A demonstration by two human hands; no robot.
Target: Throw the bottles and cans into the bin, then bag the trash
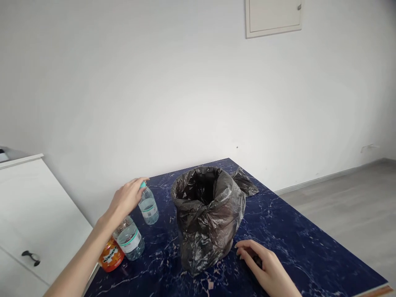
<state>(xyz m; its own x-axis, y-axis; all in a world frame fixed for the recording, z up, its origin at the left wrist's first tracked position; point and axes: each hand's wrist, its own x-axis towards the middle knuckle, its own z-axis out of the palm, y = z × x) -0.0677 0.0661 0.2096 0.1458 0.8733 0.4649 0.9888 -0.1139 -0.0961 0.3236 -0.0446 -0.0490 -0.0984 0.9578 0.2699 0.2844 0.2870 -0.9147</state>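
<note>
- Water btl (149, 209) stood on table (157, 264), L of blk bag (207, 235), long axis approx vert.
- Cap (142, 185) sat under L hand (126, 198), the nearer; fingers pinched it.
- R hand (266, 265) by bag base, fingers loosely curled, nothing visibly held.

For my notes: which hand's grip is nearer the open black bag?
Right. The right grip is beside the open bag; the left grip is farther, at a bottle cap.
</note>
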